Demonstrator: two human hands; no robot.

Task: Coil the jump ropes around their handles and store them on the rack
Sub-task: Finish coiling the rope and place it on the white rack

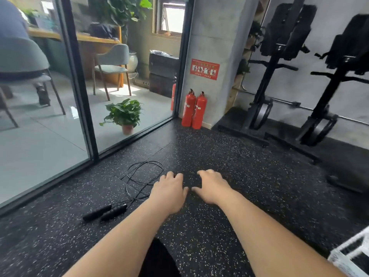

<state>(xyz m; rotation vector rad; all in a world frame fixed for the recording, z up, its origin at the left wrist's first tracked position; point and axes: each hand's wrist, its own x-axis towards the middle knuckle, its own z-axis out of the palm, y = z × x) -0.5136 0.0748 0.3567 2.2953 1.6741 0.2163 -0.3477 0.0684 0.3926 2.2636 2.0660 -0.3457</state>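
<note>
1. I see 2 red fire extinguishers (188,108) upright and touching each other, ahead of the right hand (212,186), against a grey pillar (211,41).
2. A red sign (204,69) is on that pillar above them.
3. A potted plant (124,114) sits ahead of the left hand (169,191), behind the glass wall (50,146).
4. 2 black gym machines (277,62) stand well right of the right hand.
5. Speckled black flooring (249,172) lies beneath both hands.

Black speckled rubber floor (229,156): jump rope (139,182) uncoiled, two fire extinguishers (194,109), equipment stands (265,108).
</note>
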